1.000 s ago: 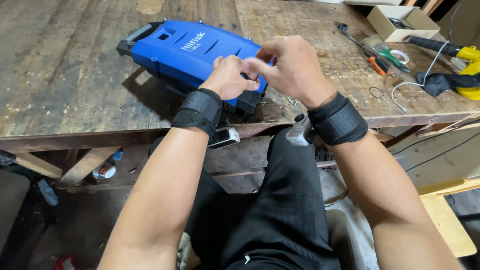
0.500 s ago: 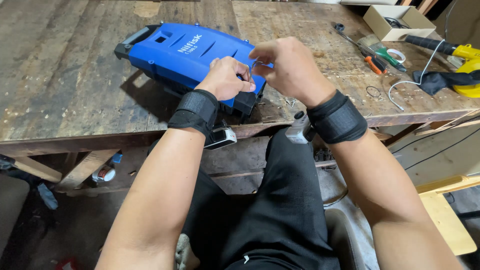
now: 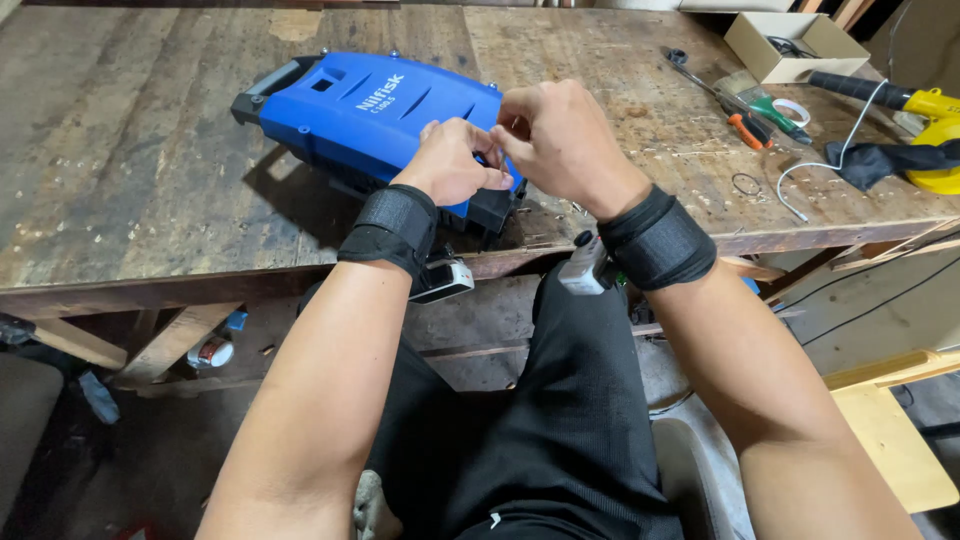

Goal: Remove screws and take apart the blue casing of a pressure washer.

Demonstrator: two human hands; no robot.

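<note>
Centre frame: left hand (image 3: 452, 165) and right hand (image 3: 560, 140) pinch together at blue machine housing (image 3: 370, 115) edge; pinched item hidden. Wooden bench (image 3: 120, 170) beneath.

Your forearms and lap, seen from above.
Your wide black wrist straps (image 3: 392, 226) each carry a small device; your trousers (image 3: 540, 420) are black.

left hand (image 3: 452, 165): fingers curled, resting on the near end of the blue machine housing (image 3: 375, 115)
right hand (image 3: 560, 140): just beside the left, fingertips pinched together with it over the housing's black corner
wooden workbench (image 3: 130, 170): under the housing
pliers (image 3: 748, 130): well right of the hands
yellow tool (image 3: 925, 130): farther right
</note>
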